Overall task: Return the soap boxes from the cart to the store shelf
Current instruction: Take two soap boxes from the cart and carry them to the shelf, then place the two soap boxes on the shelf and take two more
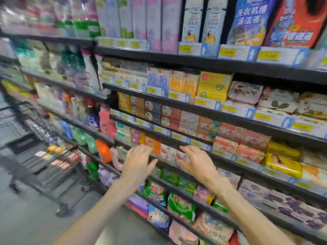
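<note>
Head view: both your hands are up at the store shelf (159, 133), empty. Your left hand (137, 161) and right hand (199, 162) have fingers spread loose, gripping nothing. Soap boxes (153, 144) sit just past your fingertips. More boxes lie in the cart (53, 156), left. Blue pack (247, 20) up top reads 清洁液; price tags are blurred.

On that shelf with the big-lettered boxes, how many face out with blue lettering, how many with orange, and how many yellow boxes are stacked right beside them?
Blue-lettered boxes: 2
Orange-lettered boxes: 2
Yellow boxes: 2
Total: 6
</note>
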Motion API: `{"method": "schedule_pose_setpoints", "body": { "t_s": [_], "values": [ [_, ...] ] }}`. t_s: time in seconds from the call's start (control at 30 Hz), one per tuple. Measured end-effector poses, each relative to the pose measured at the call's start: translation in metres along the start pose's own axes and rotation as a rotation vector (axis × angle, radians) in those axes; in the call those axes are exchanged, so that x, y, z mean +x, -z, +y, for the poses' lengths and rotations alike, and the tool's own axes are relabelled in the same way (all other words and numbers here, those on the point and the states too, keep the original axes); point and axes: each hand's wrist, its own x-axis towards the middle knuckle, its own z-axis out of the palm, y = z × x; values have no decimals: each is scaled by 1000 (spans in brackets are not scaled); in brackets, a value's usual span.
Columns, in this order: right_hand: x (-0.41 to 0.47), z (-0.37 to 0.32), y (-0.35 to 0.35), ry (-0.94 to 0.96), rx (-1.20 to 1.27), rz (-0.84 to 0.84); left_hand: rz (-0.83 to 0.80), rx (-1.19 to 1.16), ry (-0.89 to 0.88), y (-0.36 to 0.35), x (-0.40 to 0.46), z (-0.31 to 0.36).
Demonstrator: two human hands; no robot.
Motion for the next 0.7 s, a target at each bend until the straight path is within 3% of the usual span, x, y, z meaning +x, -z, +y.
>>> {"method": "schedule_pose_setpoints", "body": {
  "t_s": [0.47,0.7],
  "values": [
    [109,-292,-71,678,262,-137,-68,313,500,170,-201,-194],
    [155,-465,-103,832,348,-226,-56,383,616,237,-284,-306]
  ]
}}
